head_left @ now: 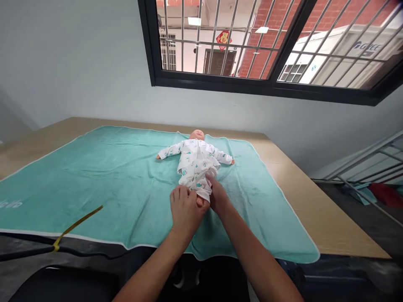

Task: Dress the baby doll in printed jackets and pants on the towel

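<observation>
A baby doll (197,134) lies on its back on a teal blanket (126,176), head toward the wall and arms spread. It wears a white printed top (195,151) and matching trousers (197,180), bunched up around the legs. My left hand (185,207) has its fingers curled over the left trouser leg beside the doll's foot (202,203). From the other side, my right hand (218,195) grips the trouser cloth near the hem, thumb on top. My fingers partly hide the doll's lower legs.
The blanket covers most of a wooden table (315,209) under a barred window (220,42). A yellow tie (78,220) on a black cable sticks up at the front left edge. A black chair (63,285) is lower left; a metal rack (365,167) stands right.
</observation>
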### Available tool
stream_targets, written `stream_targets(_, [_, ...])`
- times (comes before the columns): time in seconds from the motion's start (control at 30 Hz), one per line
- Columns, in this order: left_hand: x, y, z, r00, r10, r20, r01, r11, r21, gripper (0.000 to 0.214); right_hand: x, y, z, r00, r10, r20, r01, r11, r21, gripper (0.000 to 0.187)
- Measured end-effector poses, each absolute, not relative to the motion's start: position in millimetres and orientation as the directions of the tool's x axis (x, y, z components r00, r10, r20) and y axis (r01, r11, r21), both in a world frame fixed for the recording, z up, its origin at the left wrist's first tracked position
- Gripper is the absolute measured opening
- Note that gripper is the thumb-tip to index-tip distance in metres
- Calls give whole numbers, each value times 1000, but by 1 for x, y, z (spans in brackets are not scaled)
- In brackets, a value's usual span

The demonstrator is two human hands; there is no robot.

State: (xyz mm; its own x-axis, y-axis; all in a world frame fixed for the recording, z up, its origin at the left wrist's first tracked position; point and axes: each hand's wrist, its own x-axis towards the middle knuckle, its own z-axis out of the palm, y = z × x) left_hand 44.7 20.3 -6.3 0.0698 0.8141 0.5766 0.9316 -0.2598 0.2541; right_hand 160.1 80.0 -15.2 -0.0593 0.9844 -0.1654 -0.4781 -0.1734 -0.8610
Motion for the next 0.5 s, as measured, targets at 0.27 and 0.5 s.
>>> stream_targets(0.27, [43, 28, 9, 55, 802, 594, 923, -268, 277, 25, 169, 27, -37, 33, 940, -341, -483, -283, -829, 29])
stream_targets(0.5, [53, 16, 2, 117, 778, 617, 896, -351, 272, 31, 175, 83, -48, 313, 899, -308, -420, -160, -894, 22])
